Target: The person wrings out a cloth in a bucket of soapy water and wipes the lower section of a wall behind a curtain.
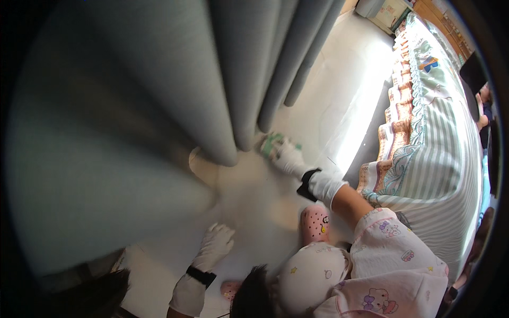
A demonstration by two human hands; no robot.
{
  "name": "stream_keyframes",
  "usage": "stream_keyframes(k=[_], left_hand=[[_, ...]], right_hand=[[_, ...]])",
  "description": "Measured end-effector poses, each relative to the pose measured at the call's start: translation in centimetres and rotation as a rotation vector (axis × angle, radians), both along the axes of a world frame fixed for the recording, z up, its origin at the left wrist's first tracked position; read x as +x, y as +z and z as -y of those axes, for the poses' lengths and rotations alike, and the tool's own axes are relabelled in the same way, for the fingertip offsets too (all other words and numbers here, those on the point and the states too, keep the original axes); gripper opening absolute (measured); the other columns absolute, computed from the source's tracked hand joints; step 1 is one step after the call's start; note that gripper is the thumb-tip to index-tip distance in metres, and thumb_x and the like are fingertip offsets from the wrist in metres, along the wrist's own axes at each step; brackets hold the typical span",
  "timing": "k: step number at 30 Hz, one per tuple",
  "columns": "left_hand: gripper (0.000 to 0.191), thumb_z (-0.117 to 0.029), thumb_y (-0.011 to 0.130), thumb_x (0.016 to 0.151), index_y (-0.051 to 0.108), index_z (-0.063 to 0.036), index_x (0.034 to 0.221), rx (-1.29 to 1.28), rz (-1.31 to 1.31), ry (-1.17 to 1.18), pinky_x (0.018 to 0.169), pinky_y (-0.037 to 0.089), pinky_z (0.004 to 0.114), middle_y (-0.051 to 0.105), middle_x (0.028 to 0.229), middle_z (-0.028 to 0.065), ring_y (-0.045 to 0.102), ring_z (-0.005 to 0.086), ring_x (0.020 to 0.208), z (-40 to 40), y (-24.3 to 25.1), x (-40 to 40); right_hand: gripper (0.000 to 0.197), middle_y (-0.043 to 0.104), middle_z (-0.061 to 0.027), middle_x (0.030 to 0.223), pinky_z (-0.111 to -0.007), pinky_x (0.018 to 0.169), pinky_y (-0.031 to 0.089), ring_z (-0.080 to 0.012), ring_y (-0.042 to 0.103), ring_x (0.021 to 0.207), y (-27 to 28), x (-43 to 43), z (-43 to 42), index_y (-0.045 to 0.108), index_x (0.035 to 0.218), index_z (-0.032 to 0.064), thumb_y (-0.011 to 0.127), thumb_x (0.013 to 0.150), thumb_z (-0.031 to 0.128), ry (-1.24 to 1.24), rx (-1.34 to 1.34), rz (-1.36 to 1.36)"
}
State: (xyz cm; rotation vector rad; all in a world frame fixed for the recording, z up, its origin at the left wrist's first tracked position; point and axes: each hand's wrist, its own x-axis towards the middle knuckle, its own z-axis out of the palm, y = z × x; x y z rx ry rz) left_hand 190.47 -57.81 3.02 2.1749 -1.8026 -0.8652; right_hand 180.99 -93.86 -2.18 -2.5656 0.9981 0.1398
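My right hand [289, 158], in a white glove with a black band at the wrist, is shut on a green cloth [272, 146] against the pale floor [254, 179]. It is beside the lower edge of a long grey curtain [191, 91], whose folds hang over the left and top of the view. My left hand [216, 242], also gloved in white with a black wristband, is lower left of the right one, below the curtain. Its fingers are loosely curled, and no object shows in it.
A bed with a striped, frilled cover [433, 159] stands at the right. A pink clog [315, 224] is on my foot, with another clog [230, 290] near the bottom. Wooden furniture [441, 24] stands at the top right. Part of another person [484, 111] shows at the right rim.
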Motion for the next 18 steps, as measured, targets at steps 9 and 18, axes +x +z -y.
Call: stream_keyframes(k=[9, 18], left_hand=[[0.038, -0.025, 0.062, 0.083, 0.06, -0.0111, 0.118, 0.026, -0.041, 0.408, 0.1, 0.038, 0.042, 0.061, 0.118, 0.011, 0.053, 0.0308, 0.113, -3.2, 1.7, 0.7], [0.034, -0.018, 0.062, 0.087, 0.061, -0.013, 0.12, -0.24, -0.384, 0.845, 0.104, 0.037, 0.041, 0.059, 0.125, 0.0099, 0.051, 0.0305, 0.118, -5.1, -1.6, 1.7]], right_hand=[[0.034, 0.061, -0.0099, 0.11, -0.039, 0.094, 0.043, -0.0292, 0.055, 0.105, 0.0, 0.7, -16.7, 0.064, 0.114, 0.0156, 0.058, 0.082, 0.027, 0.703, 0.658, -0.12], [0.031, 0.067, -0.0119, 0.097, -0.034, 0.077, 0.05, -0.0238, 0.062, 0.087, 2.3, -5.5, -0.6, 0.065, 0.104, -0.0008, 0.053, 0.084, 0.018, -0.526, 0.898, 0.33]])
